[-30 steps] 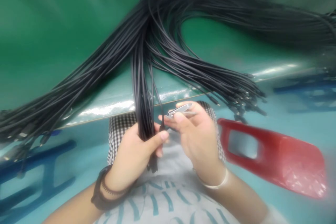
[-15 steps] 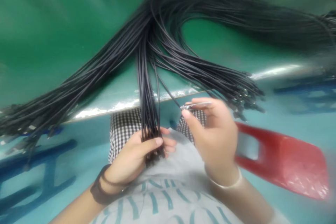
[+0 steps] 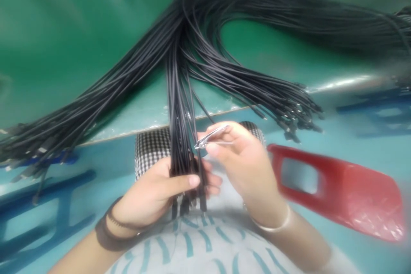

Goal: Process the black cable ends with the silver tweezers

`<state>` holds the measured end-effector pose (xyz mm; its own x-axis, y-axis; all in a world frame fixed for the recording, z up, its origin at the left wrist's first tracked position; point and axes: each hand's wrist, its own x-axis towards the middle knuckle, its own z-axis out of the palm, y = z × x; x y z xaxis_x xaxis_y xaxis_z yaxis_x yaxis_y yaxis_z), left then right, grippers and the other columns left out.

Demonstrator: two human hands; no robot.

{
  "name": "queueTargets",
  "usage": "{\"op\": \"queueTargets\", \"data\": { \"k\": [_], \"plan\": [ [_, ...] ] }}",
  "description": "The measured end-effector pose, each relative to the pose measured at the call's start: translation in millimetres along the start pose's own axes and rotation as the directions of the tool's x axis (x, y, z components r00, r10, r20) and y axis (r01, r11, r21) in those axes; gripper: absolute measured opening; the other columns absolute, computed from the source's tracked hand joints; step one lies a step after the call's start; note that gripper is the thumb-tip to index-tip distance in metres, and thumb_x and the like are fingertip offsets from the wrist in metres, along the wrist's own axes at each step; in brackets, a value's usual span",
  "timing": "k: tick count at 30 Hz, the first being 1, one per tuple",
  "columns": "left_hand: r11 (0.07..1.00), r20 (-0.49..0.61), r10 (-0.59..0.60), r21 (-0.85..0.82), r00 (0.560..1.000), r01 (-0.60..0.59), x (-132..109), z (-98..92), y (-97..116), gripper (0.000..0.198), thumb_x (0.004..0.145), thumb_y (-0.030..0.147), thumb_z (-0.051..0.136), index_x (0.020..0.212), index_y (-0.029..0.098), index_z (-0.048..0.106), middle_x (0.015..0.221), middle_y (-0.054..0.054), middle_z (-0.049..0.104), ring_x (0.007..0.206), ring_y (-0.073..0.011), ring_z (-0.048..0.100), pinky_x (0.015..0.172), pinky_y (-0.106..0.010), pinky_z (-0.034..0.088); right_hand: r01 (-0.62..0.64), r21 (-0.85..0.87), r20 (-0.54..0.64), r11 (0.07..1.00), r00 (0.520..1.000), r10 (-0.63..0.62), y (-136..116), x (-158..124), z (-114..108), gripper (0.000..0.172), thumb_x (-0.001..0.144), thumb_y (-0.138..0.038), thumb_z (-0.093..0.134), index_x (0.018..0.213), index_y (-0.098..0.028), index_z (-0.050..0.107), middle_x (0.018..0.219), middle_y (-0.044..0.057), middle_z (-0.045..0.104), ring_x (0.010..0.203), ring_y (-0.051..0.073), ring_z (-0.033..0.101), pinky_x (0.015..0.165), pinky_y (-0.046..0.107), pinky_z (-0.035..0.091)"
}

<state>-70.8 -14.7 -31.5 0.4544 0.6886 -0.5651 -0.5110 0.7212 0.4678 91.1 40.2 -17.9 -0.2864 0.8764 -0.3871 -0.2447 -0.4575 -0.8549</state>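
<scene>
A bunch of black cables (image 3: 180,128) hangs over the table edge, and my left hand (image 3: 160,188) is closed round it near the dark connector ends, thumb across the front. The ends stick out below my fingers. In a pinch, my right hand (image 3: 244,158) holds a silver nail clipper (image 3: 210,137). Its jaws are at one cable on the right side of the bunch, just above my left hand; whether they touch it I cannot tell. Another cable passes behind my right fingers.
More black cables (image 3: 250,79) fan out to the right, and a thick bundle (image 3: 105,79) spreads left across the green table (image 3: 64,17). A red plastic stool (image 3: 359,192) stands at right. Blue frames (image 3: 58,209) show at lower left, below the table edge.
My right hand has moved left and slightly down with the nail clipper, from a separate cable to one by the bunch. The connector ends now reach lower out of my left hand.
</scene>
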Motion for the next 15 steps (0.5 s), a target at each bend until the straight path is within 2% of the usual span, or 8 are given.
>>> {"op": "queueTargets", "data": {
  "k": [4,6,11,15],
  "plan": [
    [0.999,-0.055,0.032,-0.010,0.998,-0.033,3.9,3.2,-3.4,0.013,0.080,0.022,0.078,0.090,0.016,0.073,0.071,-0.004,0.074,0.061,-0.0143,0.069,0.057,-0.021,0.056,0.025,0.024,-0.022,0.999,0.999,-0.025,1.9,1.1,-2.6,0.018,0.077,-0.017,0.076,0.090,-0.024,0.067,0.092,-0.001,0.075,0.087,0.015,0.072,0.078,0.027,0.060],
    [0.998,-0.086,0.055,0.010,0.995,-0.054,4.5,3.0,-5.5,0.013,0.079,0.023,0.079,0.085,0.014,0.072,0.065,-0.002,0.071,0.057,-0.0114,0.065,0.054,-0.017,0.053,0.038,0.043,-0.023,0.998,0.999,-0.037,4.6,1.5,-4.2,0.018,0.077,-0.017,0.076,0.090,-0.023,0.067,0.089,-0.001,0.075,0.087,0.015,0.072,0.078,0.026,0.059],
    [1.000,-0.090,-0.003,0.003,0.996,0.003,1.6,3.0,-8.5,0.021,0.076,0.023,0.082,0.093,0.016,0.072,0.095,-0.011,0.079,0.084,-0.0241,0.075,0.073,-0.031,0.059,0.031,0.130,0.008,0.991,0.999,-0.032,8.0,1.6,-8.2,0.018,0.079,-0.017,0.076,0.092,-0.024,0.066,0.087,-0.001,0.074,0.085,0.015,0.072,0.076,0.027,0.059],
    [0.997,-0.058,0.025,0.077,0.998,-0.020,3.5,3.8,-9.2,0.013,0.081,0.024,0.077,0.081,0.013,0.071,0.078,-0.009,0.078,0.069,-0.0172,0.072,0.063,-0.023,0.055,-0.028,0.140,0.138,0.990,0.990,0.009,2.8,0.9,-6.0,0.017,0.079,-0.019,0.076,0.090,-0.024,0.066,0.091,0.000,0.074,0.083,0.017,0.072,0.078,0.032,0.060]
  ]
}}
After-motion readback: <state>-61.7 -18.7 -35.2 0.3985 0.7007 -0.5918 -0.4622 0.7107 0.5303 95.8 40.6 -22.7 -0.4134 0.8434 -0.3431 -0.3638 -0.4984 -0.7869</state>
